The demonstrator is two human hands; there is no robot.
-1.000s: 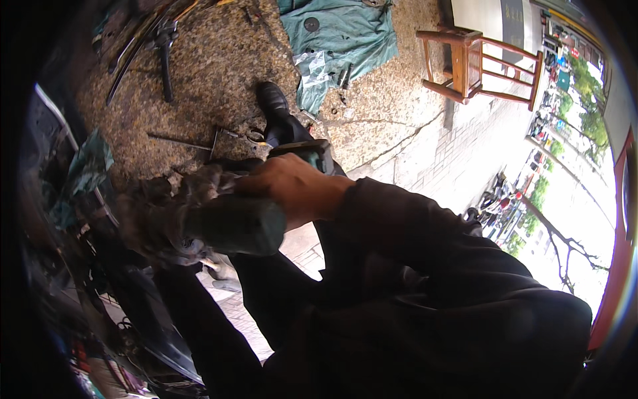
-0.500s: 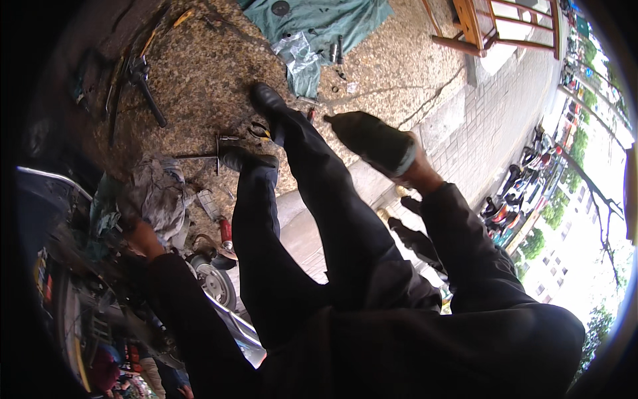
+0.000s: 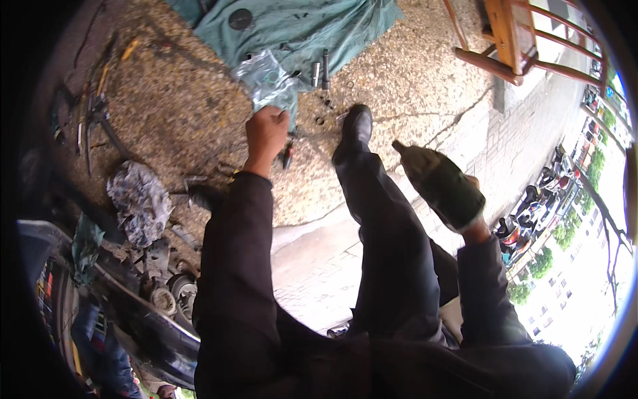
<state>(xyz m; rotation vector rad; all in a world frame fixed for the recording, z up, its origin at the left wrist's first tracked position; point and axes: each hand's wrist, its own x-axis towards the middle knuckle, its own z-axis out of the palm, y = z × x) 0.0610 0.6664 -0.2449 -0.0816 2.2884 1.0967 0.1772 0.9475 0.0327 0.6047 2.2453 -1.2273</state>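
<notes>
My right hand point(image 3: 473, 223) grips a dark green bottle point(image 3: 442, 183), whose narrow tip points up and to the left. My left hand point(image 3: 267, 136) is closed over the stony ground, just below the near corner of a green cloth point(image 3: 372, 16). Whatever its fingers may hold is hidden. A short tool with a red and black handle point(image 3: 288, 154) lies beside it. On the cloth's near part are a crumpled clear plastic bag point(image 3: 266, 76), a short metal tube point(image 3: 316, 73) and a longer dark rod point(image 3: 325, 70). A flat black disc point(image 3: 240, 18) rests farther back.
Left of my arm lies a crumpled grey rag point(image 3: 139, 203), with a small wheel point(image 3: 185, 296) nearer me. Tools, among them a dark-handled one point(image 3: 116, 136), lie at the far left. A wooden chair point(image 3: 505, 40) stands far right. My shoe point(image 3: 359, 123) is between both hands.
My left hand has come away from the clutter beside the grey rag, moving right and forward toward the cloth. The bottle in my right hand appears farther right and lower; the view has shifted.
</notes>
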